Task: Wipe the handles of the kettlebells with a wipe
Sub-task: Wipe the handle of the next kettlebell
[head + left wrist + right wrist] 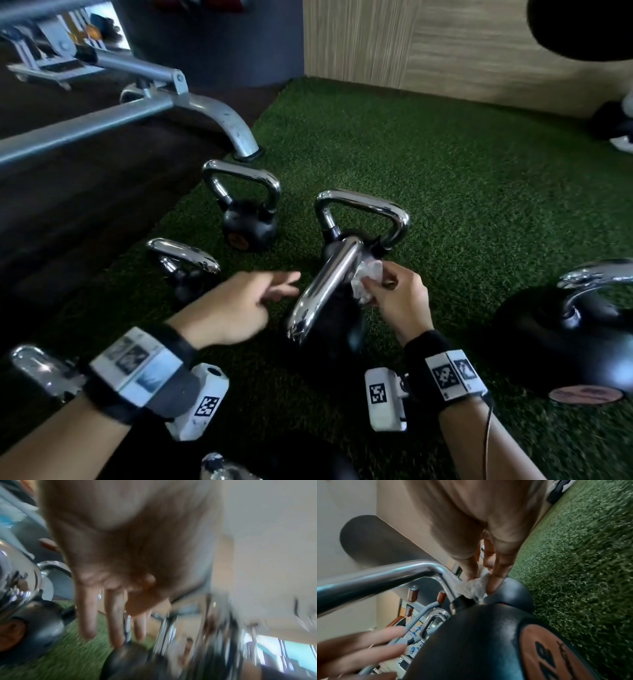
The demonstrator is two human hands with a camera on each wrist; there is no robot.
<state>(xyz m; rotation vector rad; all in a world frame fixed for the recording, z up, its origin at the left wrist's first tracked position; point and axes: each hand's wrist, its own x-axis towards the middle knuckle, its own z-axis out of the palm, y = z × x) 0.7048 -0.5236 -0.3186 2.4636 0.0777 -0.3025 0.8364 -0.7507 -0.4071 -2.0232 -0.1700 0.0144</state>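
Observation:
Several black kettlebells with chrome handles stand on green turf. The nearest kettlebell [337, 318] has its chrome handle [325, 287] running toward me. My right hand [394, 294] pinches a crumpled white wipe [366, 279] against the right side of that handle, near its base; the right wrist view shows the wipe [474, 586] pressed where the handle [376, 577] meets the black body [471, 642]. My left hand [246, 305] hovers just left of the handle with fingers [113, 615] straight, holding nothing. The left wrist view is blurred.
More kettlebells stand behind [363, 219], at back left [246, 205], at left [185, 263] and at right [565, 325]. A grey steel machine frame [205, 109] borders the turf [445, 171] at upper left. A wood-panel wall [445, 44] runs along the back.

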